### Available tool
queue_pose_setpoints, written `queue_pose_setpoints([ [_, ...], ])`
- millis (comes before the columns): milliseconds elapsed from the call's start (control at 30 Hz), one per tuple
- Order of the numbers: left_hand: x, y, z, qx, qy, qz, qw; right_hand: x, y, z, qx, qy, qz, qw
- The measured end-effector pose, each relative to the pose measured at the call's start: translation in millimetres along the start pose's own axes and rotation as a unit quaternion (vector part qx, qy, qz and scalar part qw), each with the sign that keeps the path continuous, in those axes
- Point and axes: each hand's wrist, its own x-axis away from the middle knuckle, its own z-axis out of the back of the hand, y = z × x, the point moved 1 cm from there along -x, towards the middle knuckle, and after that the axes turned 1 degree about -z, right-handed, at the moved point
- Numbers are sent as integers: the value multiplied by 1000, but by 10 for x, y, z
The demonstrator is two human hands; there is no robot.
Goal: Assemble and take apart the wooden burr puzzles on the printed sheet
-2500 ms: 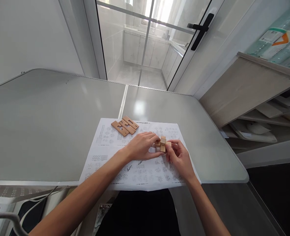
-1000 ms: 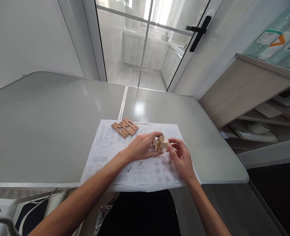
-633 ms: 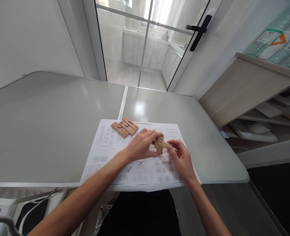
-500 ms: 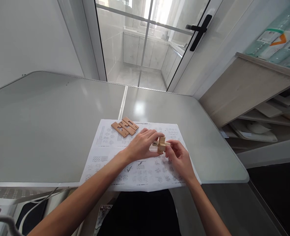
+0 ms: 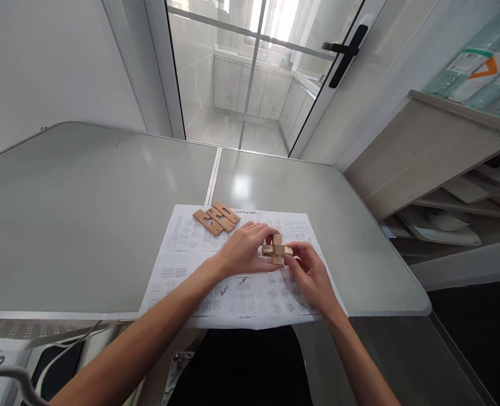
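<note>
A small cross-shaped wooden puzzle (image 5: 277,249) of interlocked blocks is held just above a printed instruction sheet (image 5: 199,265). My left hand (image 5: 245,251) grips its left side with the fingers curled round it. My right hand (image 5: 309,273) pinches its right side with thumb and fingertips. Three flat notched wooden pieces (image 5: 216,217) lie side by side on the sheet's far left corner, apart from both hands.
The sheet lies on a grey folding table (image 5: 84,214) with a seam down its middle. A glass door with a black handle (image 5: 343,48) stands behind. A wooden shelf unit (image 5: 436,163) with papers is at the right. Cables and a device (image 5: 4,366) sit low left.
Both hands have kept hold of the wooden puzzle and turned it slightly between the fingers. The three flat pieces have not moved.
</note>
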Motion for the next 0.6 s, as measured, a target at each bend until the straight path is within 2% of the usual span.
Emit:
queue_pose_setpoints([
  [367, -4, 33, -3, 27, -1, 74, 997, -1, -1, 8, 1, 10, -12, 1000],
  [600, -22, 30, 15, 65, 16, 74, 995, 8, -14, 13, 15, 34, -22, 999],
])
